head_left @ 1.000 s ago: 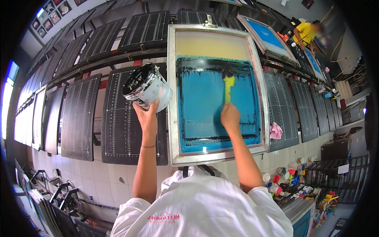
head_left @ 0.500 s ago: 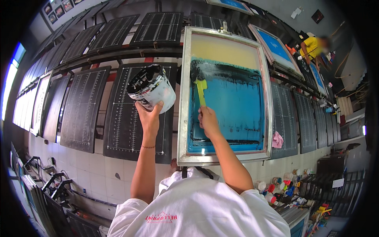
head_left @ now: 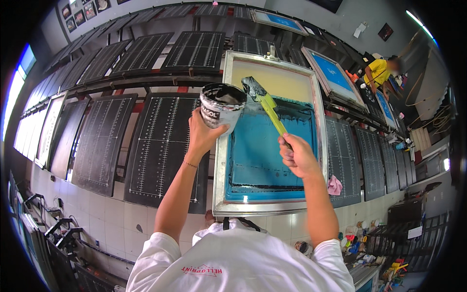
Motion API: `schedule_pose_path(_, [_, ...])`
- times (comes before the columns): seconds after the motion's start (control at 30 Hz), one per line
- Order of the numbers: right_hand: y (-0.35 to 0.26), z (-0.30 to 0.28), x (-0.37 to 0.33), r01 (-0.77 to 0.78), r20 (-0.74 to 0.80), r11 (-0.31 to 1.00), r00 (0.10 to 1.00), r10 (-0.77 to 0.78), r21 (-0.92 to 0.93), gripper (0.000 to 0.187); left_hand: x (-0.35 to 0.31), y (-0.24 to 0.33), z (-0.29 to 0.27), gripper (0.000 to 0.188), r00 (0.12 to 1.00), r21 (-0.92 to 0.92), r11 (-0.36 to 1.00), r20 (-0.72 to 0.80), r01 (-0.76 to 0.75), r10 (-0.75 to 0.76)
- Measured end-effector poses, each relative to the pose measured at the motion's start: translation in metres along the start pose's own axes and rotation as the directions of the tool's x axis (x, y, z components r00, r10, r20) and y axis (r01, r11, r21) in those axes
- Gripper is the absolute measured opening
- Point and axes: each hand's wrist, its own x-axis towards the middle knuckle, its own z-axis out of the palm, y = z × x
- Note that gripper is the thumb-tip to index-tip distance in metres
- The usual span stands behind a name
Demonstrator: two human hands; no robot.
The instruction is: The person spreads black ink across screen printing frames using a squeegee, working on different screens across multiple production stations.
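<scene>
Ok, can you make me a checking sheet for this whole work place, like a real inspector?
Surface: black ruled boards in rows; silver-framed printing screen with black ink smeared across it.
Things: white bucket, black inside; yellow-green ink spatula, its blade inky, by the bucket's rim, contact unclear.
Clutter: pink cloth right of the screen; colourful containers, lower right.
Left grip: closed around the bucket.
Right grip: closed on the spatula's handle.
Cables: thin cords, far right.
Surroundings: person in yellow shirt, upper right.

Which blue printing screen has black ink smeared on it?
The nearest printing screen, beneath the right hand: black ink streaks it, while the screens behind show none.
</scene>
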Motion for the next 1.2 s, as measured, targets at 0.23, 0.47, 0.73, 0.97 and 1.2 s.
schedule_pose_path(0.23, [-0.049,0.010,-0.039,0.055,0.310,-0.413,0.751,-0.583,-0.909,0.013,0.011,0.023,0.012,0.096,0.989,0.087,0.986,0.028,-0.144,0.142])
schedule_pose_path(0.47, [-0.069,-0.008,-0.070,-0.007,0.448,-0.634,0.702,-0.554,-0.774,0.005,0.016,0.027,0.016,0.093,0.995,0.060,0.994,-0.048,-0.087,0.090])
schedule_pose_path(0.73, [-0.038,-0.069,-0.066,-0.060,0.074,-0.163,0.705,-0.705,-0.985,0.015,0.020,0.000,0.028,0.077,0.984,-0.413,0.911,-0.158,0.014,-0.087])
schedule_pose_path(0.97, [0.048,-0.192,0.025,-0.250,-0.276,0.157,0.570,-0.774,-0.956,0.030,-0.033,-0.015,0.040,0.081,0.981,-0.625,0.778,-0.185,-0.068,-0.062])
schedule_pose_path(1.2, [0.072,-0.205,0.061,-0.300,-0.380,0.242,0.596,-0.708,-0.923,0.037,-0.061,-0.032,0.055,0.096,0.980,-0.685,0.725,-0.181,-0.066,-0.082])
